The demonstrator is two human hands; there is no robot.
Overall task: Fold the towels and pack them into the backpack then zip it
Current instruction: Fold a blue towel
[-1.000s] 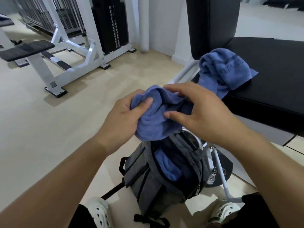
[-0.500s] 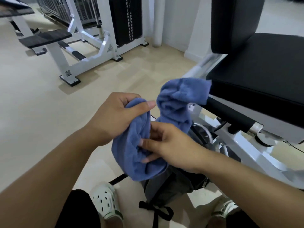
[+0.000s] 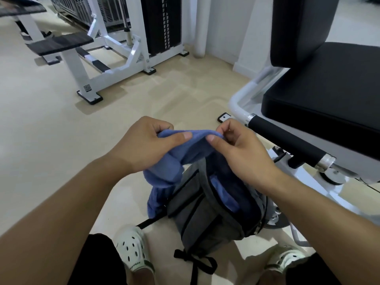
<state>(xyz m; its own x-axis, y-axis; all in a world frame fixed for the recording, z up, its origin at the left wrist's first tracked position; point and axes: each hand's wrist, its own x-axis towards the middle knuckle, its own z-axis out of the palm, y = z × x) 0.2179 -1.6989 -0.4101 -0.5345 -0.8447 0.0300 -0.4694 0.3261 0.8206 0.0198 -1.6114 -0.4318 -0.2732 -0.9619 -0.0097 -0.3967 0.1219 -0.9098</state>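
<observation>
Both hands, left [image 3: 141,145] and right [image 3: 238,149], pinch soft blue terry towel [image 3: 174,161] above open grey fabric backpack [image 3: 205,212]; fingers clenched on towel's top edge.

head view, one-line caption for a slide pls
Both hands, left and right, pinch a blue towel above the open grey backpack.

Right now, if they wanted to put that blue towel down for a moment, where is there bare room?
The black seat pad on the right is bare. So is the beige floor between the white machine frame and the hands. Near the feet it is crowded: the open backpack stands between the white shoes.
</observation>
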